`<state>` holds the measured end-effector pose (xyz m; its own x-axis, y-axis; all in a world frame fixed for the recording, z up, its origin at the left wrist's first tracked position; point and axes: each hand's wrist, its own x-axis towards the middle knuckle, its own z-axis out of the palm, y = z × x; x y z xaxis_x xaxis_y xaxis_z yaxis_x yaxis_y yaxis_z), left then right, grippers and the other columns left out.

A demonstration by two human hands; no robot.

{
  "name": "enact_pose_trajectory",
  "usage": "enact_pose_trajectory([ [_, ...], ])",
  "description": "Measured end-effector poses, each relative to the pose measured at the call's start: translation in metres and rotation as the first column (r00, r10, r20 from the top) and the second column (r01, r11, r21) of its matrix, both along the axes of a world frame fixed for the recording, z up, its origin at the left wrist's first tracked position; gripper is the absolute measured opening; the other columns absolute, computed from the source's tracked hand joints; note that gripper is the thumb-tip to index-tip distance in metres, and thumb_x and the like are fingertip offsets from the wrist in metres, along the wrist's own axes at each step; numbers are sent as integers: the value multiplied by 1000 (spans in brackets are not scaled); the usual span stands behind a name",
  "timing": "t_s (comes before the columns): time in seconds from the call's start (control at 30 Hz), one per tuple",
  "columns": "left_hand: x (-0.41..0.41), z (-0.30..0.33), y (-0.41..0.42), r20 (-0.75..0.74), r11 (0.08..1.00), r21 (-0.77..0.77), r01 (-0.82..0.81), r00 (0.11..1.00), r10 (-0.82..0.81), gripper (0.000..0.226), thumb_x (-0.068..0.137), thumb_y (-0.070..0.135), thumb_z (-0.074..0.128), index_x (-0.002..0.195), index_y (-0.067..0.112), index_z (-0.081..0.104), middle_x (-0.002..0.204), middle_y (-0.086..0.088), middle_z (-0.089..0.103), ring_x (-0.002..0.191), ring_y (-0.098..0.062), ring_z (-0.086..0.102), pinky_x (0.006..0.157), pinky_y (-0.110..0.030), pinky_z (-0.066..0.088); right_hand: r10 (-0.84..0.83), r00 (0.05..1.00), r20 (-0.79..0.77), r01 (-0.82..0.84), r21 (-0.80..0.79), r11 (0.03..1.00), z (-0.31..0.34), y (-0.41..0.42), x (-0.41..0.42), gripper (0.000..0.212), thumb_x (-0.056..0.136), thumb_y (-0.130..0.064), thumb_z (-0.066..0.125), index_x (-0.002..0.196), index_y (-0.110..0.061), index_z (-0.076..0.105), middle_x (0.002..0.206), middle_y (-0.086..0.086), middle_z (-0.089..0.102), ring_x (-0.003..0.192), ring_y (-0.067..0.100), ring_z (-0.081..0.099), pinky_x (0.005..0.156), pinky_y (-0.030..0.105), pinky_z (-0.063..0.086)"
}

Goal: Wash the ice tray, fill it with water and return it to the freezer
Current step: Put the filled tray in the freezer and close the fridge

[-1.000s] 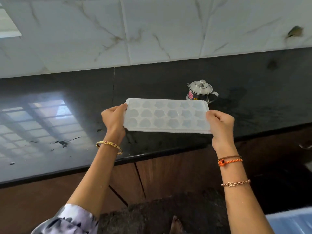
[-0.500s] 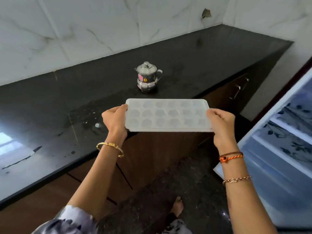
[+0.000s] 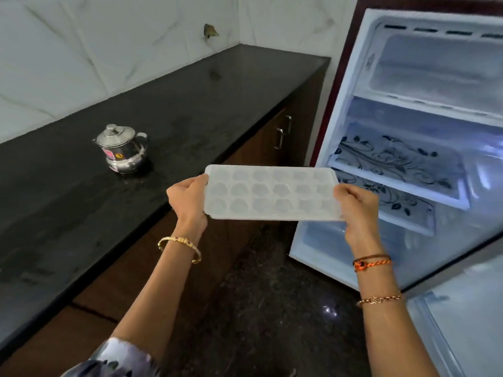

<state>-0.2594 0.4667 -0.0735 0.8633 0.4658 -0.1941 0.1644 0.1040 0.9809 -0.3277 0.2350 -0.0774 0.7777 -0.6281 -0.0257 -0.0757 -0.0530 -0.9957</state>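
Ice tray [image 3: 272,193] held level in the air between both hands, long side across the view, cavities facing up. Tray is translucent white; three rows of rounded cavities visible. Whether they hold water cannot be told.

Left hand [image 3: 187,201] grips the tray's left short end: thumb on top at the rim, fingers curled underneath and hidden. Right hand [image 3: 356,208] grips the right short end the same way, thumb over the edge, fingers tucked below. Both hands closed on the tray.

Gold bangle [image 3: 179,244] on the left wrist. Orange thread band [image 3: 371,263] on the right wrist, chain bracelet [image 3: 379,299] further down the forearm. Patterned sleeve [image 3: 114,360] at the lower edge, left arm.

Fridge [image 3: 408,131] stands open just beyond and right of the right hand. Freezer compartment [image 3: 435,69] at the top, above and beyond that hand, well apart from the tray. Below it, shelves with a dark floral print [image 3: 394,161]; the tray's far right corner overlaps the lower shelves in the view. Fridge door [image 3: 468,317] at lower right, beside the right forearm.

Black worktop [image 3: 136,110] runs left of the left hand and beyond it. Steel pot [image 3: 122,148] with lid and handle sits on it, beyond and left of the left hand, apart from the tray. Brown cabinet [image 3: 275,140] fronts below the worktop. Dark speckled floor [image 3: 258,308] under the arms.
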Motion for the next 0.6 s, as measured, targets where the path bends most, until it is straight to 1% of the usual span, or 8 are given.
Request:
enact_pose_trajectory([
  [0.1, 12, -3, -38, -16, 996, 0, 87, 996, -87, 18, 82, 16, 65, 69, 4, 64, 88, -9, 66, 72, -17, 67, 53, -25, 52, -89, 996, -15, 88, -28, 996, -1, -35, -7, 21, 84, -1, 48, 68, 12, 52, 68, 7, 34, 67, 18, 29, 61, 30, 24],
  [0.17, 18, -5, -65, -19, 990, -23, 136, 990, -137, 15, 82, 17, 65, 78, 2, 68, 95, -10, 69, 82, -22, 69, 64, -31, 58, -142, 990, -4, 142, -39, 989, 0, -57, -10, 18, 83, 0, 48, 66, 1, 55, 67, 8, 32, 65, 17, 28, 61, 28, 23],
  [0.2, 20, -6, -79, -14, 987, -25, 157, 988, -157, 14, 83, 17, 65, 74, 6, 67, 93, -9, 69, 83, -21, 69, 67, -33, 58, -167, 986, 6, 167, -43, 985, 0, -68, -11, 18, 82, 1, 48, 66, -2, 54, 65, 7, 31, 64, 16, 27, 60, 27, 22],
  [0.27, 22, -6, -105, 0, 983, -19, 182, 983, -182, 24, 84, 17, 64, 60, 15, 59, 80, -3, 66, 75, -16, 67, 60, -30, 56, -212, 977, 19, 213, -49, 976, 0, -89, -15, 19, 82, 2, 47, 65, -5, 48, 60, 4, 27, 60, 11, 24, 56, 25, 20],
  [0.33, 24, -5, -129, 13, 977, -22, 213, 977, -213, 30, 85, 18, 63, 56, 17, 55, 75, 0, 64, 72, -14, 66, 59, -29, 56, -248, 969, 23, 249, -50, 967, 1, -108, -19, 19, 82, 2, 47, 67, -9, 48, 59, 3, 25, 58, 11, 22, 54, 24, 19],
  [0.43, 30, -7, -161, 17, 964, -29, 265, 964, -265, 27, 84, 18, 64, 59, 16, 56, 76, -1, 65, 73, -15, 67, 63, -30, 57, -280, 960, 27, 281, -60, 958, 2, -133, -24, 21, 82, 3, 46, 64, -8, 46, 61, 3, 25, 61, 14, 23, 56, 25, 19],
  [0.53, 37, -8, -191, 22, 944, -30, 328, 945, -327, 23, 85, 18, 64, 62, 16, 59, 75, -1, 65, 71, -14, 67, 61, -29, 57, -347, 938, -14, 345, -70, 936, 1, -156, -27, 23, 82, 1, 47, 60, -6, 46, 60, 4, 30, 63, 18, 27, 58, 26, 24],
  [0.6, 42, -7, -209, 36, 931, -31, 365, 931, -364, 22, 85, 18, 64, 64, 17, 59, 74, 0, 65, 69, -12, 66, 57, -25, 56, -394, 918, -31, 392, -65, 918, -1, -170, -26, 21, 83, 0, 48, 64, 4, 54, 65, 6, 37, 67, 18, 33, 60, 27, 28],
])
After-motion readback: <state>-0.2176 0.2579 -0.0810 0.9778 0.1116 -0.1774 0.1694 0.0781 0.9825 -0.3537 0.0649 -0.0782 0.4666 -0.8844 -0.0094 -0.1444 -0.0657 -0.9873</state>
